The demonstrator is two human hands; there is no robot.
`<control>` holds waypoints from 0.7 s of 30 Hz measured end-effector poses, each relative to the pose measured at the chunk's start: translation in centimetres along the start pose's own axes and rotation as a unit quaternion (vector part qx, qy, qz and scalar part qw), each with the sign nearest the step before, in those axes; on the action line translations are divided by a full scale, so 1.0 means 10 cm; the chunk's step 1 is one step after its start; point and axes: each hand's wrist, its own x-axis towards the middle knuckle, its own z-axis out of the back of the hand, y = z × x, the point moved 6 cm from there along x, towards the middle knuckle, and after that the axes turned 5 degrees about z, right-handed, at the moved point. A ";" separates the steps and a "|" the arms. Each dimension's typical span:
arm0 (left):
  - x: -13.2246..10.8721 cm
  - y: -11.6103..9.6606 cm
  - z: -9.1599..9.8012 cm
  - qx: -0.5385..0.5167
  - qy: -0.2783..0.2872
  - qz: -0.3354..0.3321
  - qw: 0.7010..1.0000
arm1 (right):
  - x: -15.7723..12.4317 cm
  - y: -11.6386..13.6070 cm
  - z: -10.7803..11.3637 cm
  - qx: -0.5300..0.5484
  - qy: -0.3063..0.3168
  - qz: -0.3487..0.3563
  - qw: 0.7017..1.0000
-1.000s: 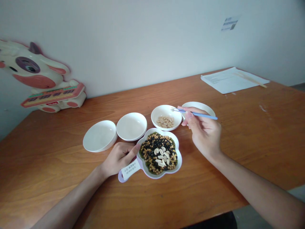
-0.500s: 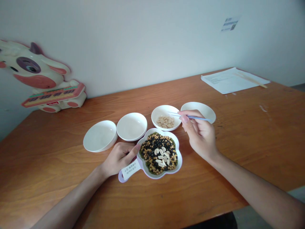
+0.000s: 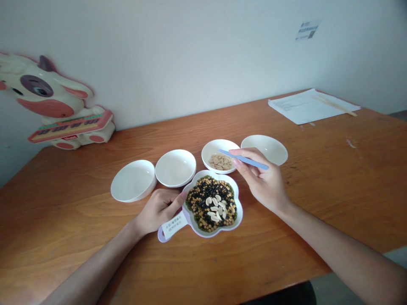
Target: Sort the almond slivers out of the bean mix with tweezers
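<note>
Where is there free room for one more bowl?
Bare wood lies right of the right hand, below the paper sheet, and left of the leftmost white bowl. Crowded: around the flower-shaped dish, between the peanut bowl and left hand.

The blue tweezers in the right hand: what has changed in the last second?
The right hand drew back toward the person, still gripping the blue tweezers, now tilted with their tips over the peanut bowl. The left hand and the flower-shaped dish stayed put.

The right hand point(image 3: 262, 180) has moved off the white bowl point(image 3: 267, 146), and its blue tweezers point(image 3: 244, 159) now point left, their tip over the nut bowl point(image 3: 211, 148).
</note>
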 end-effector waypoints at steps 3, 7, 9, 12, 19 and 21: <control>0.00 -0.01 0.00 -0.002 0.000 0.000 1.000 | 0.00 0.03 -0.04 -0.003 0.037 0.017 0.999; 0.00 -0.01 0.00 0.001 0.002 0.004 1.000 | -0.07 0.10 -0.13 0.001 0.139 0.061 0.988; 0.00 -0.01 0.00 0.006 0.000 0.006 1.000 | -0.12 0.13 -0.19 0.004 0.195 0.069 0.978; 0.00 0.00 0.00 0.009 -0.004 0.003 1.000 | -0.19 0.16 -0.25 0.011 0.245 0.085 0.966; 0.00 0.01 0.00 0.006 -0.004 0.007 1.000 | -0.21 0.20 -0.29 0.015 0.270 0.117 0.956; 0.00 0.00 0.00 0.006 -0.003 0.007 1.000 | -0.20 0.21 -0.29 0.012 0.267 0.127 0.955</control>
